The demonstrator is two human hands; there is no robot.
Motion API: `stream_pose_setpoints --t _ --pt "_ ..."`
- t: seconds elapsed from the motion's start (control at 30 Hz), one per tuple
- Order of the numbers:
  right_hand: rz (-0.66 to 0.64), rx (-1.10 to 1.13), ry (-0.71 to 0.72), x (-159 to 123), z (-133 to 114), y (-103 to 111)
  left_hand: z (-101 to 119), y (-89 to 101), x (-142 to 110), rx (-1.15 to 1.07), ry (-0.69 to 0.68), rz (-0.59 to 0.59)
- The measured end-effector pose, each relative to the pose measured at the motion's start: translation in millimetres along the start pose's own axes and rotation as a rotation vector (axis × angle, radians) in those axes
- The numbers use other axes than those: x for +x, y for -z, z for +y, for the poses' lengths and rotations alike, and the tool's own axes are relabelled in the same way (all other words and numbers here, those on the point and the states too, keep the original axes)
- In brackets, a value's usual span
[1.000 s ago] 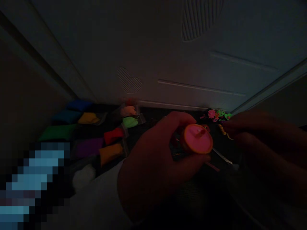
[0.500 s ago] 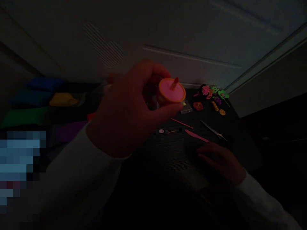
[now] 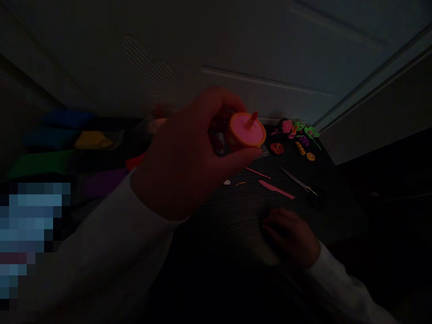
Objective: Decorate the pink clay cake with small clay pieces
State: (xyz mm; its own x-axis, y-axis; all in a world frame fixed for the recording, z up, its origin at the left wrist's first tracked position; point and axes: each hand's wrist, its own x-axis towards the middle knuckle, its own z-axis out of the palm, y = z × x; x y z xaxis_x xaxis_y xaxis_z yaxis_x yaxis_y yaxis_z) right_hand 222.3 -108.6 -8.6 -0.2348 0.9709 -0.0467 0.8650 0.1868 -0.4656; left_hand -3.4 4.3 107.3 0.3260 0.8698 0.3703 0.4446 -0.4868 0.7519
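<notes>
Far side: grey panel [image 3: 219, 40]
Surface: black tabletop [image 3: 232, 220]
Left hand [image 3: 185, 157]: pinches pink-topped, orange-rimmed round piece [image 3: 243, 128]
Right hand [image 3: 292, 236]: grip unclear, nearer than before

From my right hand [image 3: 290, 236], the knife [image 3: 276, 190] is at half past eleven; scissors [image 3: 303, 184], half past twelve; flowers [image 3: 287, 126] beyond, twelve; packets [image 3: 91, 140], ten o'clock.

light: very dim, heavy shadow filled the lower edge | wall: a pale panel [image 3: 209, 36] stood behind, bearing a ribbed heart-like relief [image 3: 148, 65] and raised bars [image 3: 263, 81] | furniture: the dark tabletop [image 3: 232, 220] showed fine parallel lines | far right: lay nearly black
</notes>
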Motion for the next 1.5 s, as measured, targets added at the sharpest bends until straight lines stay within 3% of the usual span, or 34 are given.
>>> stream_pose_setpoints --t 0.43,0.6,0.77,0.9,1.0,1.2,1.5 --pt "-0.016 -0.035 0.007 0.9 -2.3 -0.7 0.6 1.2 0.2 -0.031 0.013 0.003" --pt "0.018 0.091 -0.01 2.6 -4.5 3.7 -2.2 -0.6 1.5 -0.038 0.015 -0.02" --pt "0.17 0.238 -0.022 18.7 -15.1 40.4 -2.1 -7.7 -0.3 -0.017 -0.046 -0.02" --pt "0.397 0.325 0.033 36.7 -43.0 84.9 6.2 -11.1 -5.4 0.028 -0.076 -0.036" --pt "0.498 0.359 0.105 45.4 -68.1 103.1 14.3 -11.0 -10.8 0.074 -0.074 -0.017" --pt "0.472 0.363 0.141 51.7 -92.5 100.0 22.0 -10.4 -19.2 0.2 -0.233 0.066" --pt "0.51 0.336 0.099 54.3 -92.8 97.6 25.3 -12.2 -21.5 0.226 -0.153 0.065"
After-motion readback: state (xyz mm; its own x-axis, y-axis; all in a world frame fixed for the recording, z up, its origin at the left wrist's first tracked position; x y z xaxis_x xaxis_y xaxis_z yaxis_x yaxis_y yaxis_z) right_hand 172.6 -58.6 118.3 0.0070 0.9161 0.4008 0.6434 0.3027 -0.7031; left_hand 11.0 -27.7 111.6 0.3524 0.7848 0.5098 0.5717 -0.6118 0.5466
